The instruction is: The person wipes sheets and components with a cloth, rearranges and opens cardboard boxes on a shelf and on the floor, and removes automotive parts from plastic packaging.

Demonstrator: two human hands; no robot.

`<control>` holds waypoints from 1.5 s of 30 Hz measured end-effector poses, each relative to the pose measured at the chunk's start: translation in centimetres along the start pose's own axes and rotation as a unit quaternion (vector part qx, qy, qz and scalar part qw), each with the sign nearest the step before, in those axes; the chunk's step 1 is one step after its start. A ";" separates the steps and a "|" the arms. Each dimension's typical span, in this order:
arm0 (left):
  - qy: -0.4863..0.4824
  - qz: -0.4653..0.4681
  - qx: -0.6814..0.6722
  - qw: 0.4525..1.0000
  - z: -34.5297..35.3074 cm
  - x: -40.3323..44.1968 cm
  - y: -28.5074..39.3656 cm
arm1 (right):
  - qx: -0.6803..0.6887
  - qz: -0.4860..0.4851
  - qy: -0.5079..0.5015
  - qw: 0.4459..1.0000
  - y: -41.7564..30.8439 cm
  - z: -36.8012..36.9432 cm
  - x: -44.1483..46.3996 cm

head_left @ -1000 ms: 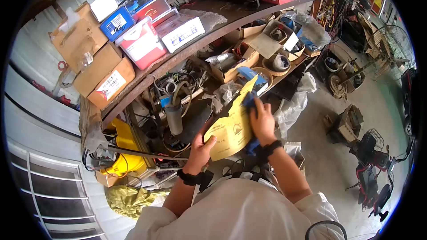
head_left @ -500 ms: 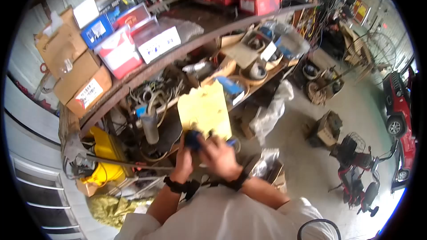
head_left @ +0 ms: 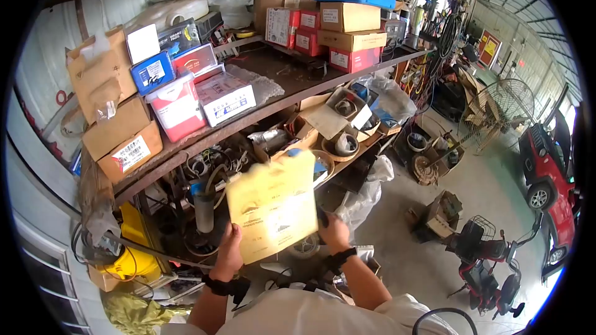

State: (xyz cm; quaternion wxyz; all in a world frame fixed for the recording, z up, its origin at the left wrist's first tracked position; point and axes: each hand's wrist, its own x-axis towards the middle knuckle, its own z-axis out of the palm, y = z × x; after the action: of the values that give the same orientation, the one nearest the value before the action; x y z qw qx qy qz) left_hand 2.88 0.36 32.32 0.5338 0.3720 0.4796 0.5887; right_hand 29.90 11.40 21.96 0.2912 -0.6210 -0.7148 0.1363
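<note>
A yellow printed paper sheet (head_left: 273, 208), with a ragged upper edge and print like a sandpaper backing, is held up in front of my body. My left hand (head_left: 229, 254) is closed on its lower left edge, thumb on the near face and the other fingers hidden behind. At the sheet's right edge, my right hand (head_left: 335, 234) is closed around a small dark object (head_left: 322, 218), mostly hidden by the fingers and too blurred to name. Whether the right hand also touches the sheet, I cannot tell. Both wrists wear black bands.
A metal shelf (head_left: 298, 90) carries boxes, including a red-and-white box (head_left: 180, 111). Below it are cluttered parts and a clear cylinder (head_left: 204, 211). To the right are a cardboard box (head_left: 442, 216), a scooter (head_left: 490, 248), a large fan (head_left: 503, 108) and a red car (head_left: 549, 180).
The sheet has come nearer and now faces me, its print visible. My hands, close together over a dark blue object before, have moved apart to either side of the sheet. The view has tilted up.
</note>
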 end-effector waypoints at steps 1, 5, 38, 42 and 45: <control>0.007 0.030 0.017 0.999 -0.1 0.2 0.0 | 0.016 0.052 -0.019 0.998 2.0 -0.2 0.0; 0.049 -0.002 -0.049 0.998 0.0 0.5 0.2 | 0.186 0.104 -0.116 0.970 1.0 -5.8 0.8; -0.068 0.070 0.791 0.604 -19.5 8.4 -24.5 | 0.260 0.220 -0.351 0.872 1.0 3.6 -5.3; -0.087 0.110 0.736 0.662 -16.9 8.6 -20.5 | 0.265 0.196 -0.346 0.878 1.1 5.5 -6.4; -0.079 0.079 0.761 0.639 -19.2 10.2 -21.8 | 0.253 0.216 -0.362 0.871 0.3 6.1 -6.2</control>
State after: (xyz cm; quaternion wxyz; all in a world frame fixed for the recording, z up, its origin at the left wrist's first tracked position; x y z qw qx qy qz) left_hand -11.00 6.57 5.53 0.0488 0.7285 0.6829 0.0240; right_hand 26.95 6.52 15.38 0.1225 -0.5723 -0.5595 0.5869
